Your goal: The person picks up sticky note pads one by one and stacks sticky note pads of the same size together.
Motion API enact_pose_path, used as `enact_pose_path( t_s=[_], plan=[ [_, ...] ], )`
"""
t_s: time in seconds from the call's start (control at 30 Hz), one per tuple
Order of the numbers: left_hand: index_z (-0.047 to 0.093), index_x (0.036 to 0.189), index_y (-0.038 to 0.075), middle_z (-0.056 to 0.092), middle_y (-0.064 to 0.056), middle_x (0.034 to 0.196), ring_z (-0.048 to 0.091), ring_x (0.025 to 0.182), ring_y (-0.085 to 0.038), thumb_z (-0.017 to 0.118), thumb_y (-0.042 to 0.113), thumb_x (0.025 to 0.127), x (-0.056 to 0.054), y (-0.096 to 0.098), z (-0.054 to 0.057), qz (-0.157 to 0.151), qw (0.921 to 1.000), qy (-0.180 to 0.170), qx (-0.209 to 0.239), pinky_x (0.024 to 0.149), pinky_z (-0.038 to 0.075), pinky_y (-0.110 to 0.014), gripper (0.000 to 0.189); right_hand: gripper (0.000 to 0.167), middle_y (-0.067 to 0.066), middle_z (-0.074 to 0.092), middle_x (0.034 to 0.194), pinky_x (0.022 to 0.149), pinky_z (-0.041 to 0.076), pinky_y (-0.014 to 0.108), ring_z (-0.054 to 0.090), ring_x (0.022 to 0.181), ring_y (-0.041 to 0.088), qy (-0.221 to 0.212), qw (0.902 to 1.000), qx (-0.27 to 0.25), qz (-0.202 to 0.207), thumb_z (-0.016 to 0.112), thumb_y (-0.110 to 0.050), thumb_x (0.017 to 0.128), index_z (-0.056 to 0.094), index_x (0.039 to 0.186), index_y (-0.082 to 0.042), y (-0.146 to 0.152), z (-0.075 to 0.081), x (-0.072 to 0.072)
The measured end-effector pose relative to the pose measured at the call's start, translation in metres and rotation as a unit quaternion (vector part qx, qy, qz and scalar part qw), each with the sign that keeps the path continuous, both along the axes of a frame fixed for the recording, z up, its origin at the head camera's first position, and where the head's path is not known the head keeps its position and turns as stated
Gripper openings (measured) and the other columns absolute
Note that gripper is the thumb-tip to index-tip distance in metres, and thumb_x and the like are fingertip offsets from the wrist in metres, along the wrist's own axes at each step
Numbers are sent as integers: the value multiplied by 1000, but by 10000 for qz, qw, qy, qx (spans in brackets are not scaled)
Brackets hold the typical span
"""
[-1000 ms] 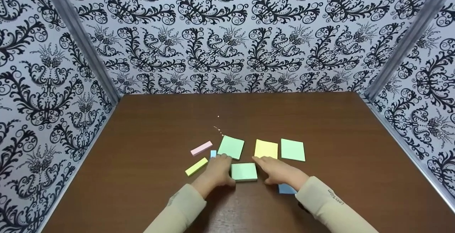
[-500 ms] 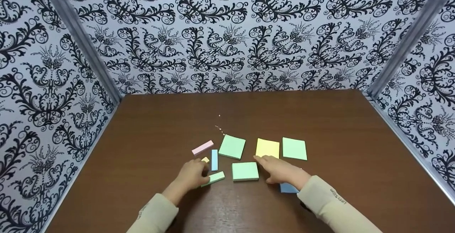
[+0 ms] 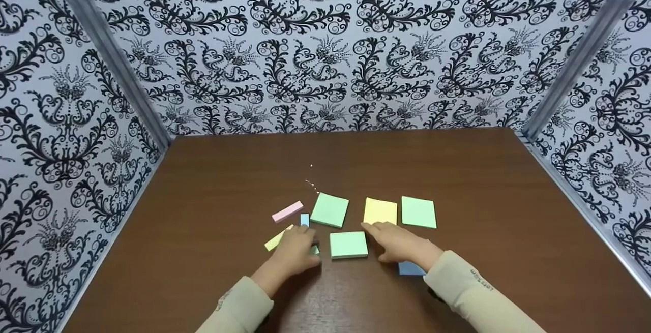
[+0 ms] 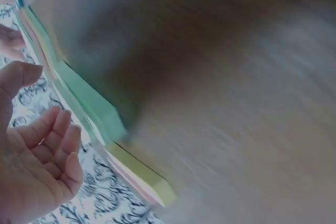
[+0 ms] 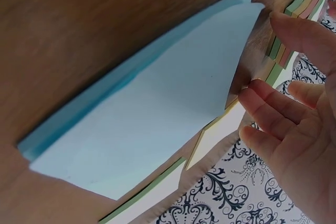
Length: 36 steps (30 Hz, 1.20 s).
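Left of the thick green pad [image 3: 348, 245], our left grip [image 3: 296, 249] hangs open over the slim green block [image 4: 100, 106]; right of the pad, our right grip [image 3: 399, 241] lies relaxed. We should pinch the block squarely.

Small dark lettering [image 3: 482, 279] on right sleeve [image 3: 470, 295] and left sleeve [image 3: 239, 305], not legible.

We wore long, pale cream sleeves, a left sleeve [image 3: 236, 305] and a right sleeve [image 3: 480, 297], above our bare left hand [image 3: 295, 251] and right hand [image 3: 402, 241]. Dark lettering [image 3: 482, 279] slanted across the right one near its cuff [image 3: 441, 272]; the left bore a dark marking [image 3: 224, 300], too small to read.
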State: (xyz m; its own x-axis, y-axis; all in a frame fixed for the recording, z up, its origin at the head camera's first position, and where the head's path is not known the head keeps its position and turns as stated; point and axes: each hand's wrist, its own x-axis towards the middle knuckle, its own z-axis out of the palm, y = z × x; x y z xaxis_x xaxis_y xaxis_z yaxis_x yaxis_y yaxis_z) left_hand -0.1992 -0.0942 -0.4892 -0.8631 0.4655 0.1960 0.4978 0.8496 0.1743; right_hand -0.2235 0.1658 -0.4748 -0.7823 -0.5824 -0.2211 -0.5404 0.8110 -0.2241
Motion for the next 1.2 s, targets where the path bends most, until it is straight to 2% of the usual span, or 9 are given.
enact_pose_path(
  t_s=[0.07, 0.17, 0.33, 0.47, 0.67, 0.87, 1.1, 1.2],
  plan=[
    [57, 83, 8, 51, -2, 78, 47, 72, -20, 67, 27, 69, 2, 7, 0, -23, 9999, 43, -112, 64, 37, -34, 26, 77, 19, 40, 137, 105, 27, 46, 34, 129, 35, -32, 10000, -76, 45, 69, -10, 77, 27, 142, -5, 2, 0, -1],
    [52, 78, 10, 45, 0, 74, 41, 68, -16, 67, 28, 71, 6, 14, 0, -84, 9997, 198, -78, 61, 31, -30, 24, 75, 21, 37, 139, 106, 24, 48, 32, 130, 38, -124, 9986, -506, 96, 67, -12, 79, 27, 141, 0, 11, -1, -2],
    [51, 77, 11, 44, 0, 74, 39, 67, -16, 67, 26, 71, 11, 16, 0, -157, 9988, 455, 39, 62, 31, -30, 23, 63, 26, 44, 130, 98, 32, 51, 40, 121, 42, 181, 9934, -1108, 242, 66, -17, 81, 38, 130, 11, 45, 3, -3],
    [55, 85, 8, 47, -1, 78, 41, 71, -17, 67, 26, 72, 16, 14, 3, -139, 9992, 362, 24, 66, 34, -32, 24, 58, 19, 49, 119, 90, 38, 46, 46, 109, 34, 448, 9930, -957, 530, 69, -20, 76, 48, 122, 8, 79, 6, 4],
    [57, 92, 6, 49, -3, 82, 42, 73, -19, 66, 26, 74, 21, 13, 6, -222, 9995, 217, -53, 66, 33, -33, 28, 57, 11, 47, 117, 82, 40, 38, 44, 102, 25, 275, 9959, -708, 501, 73, -22, 74, 52, 120, 5, 112, -4, 17],
    [55, 88, 8, 46, -1, 79, 43, 73, -19, 67, 29, 71, 23, 17, 4, -258, 9990, 317, -179, 67, 34, -33, 29, 52, 11, 46, 118, 84, 40, 37, 42, 103, 24, 342, 9948, -778, 561, 73, -24, 75, 56, 116, 3, 112, -10, 23],
    [56, 91, 8, 47, 0, 79, 43, 73, -18, 67, 31, 70, 28, 24, 3, -484, 9974, 425, -319, 66, 35, -31, 33, 53, 10, 44, 117, 83, 42, 33, 42, 103, 21, 251, 9930, -689, 928, 74, -24, 73, 56, 116, 2, 94, -10, 31],
    [57, 91, 8, 48, 0, 79, 44, 72, -17, 67, 33, 71, 29, 28, 3, -604, 9967, 349, -424, 64, 35, -31, 34, 53, 9, 44, 117, 83, 43, 31, 42, 102, 19, 345, 9900, -716, 1162, 73, -25, 73, 56, 116, 0, 84, -12, 37]
  ],
)
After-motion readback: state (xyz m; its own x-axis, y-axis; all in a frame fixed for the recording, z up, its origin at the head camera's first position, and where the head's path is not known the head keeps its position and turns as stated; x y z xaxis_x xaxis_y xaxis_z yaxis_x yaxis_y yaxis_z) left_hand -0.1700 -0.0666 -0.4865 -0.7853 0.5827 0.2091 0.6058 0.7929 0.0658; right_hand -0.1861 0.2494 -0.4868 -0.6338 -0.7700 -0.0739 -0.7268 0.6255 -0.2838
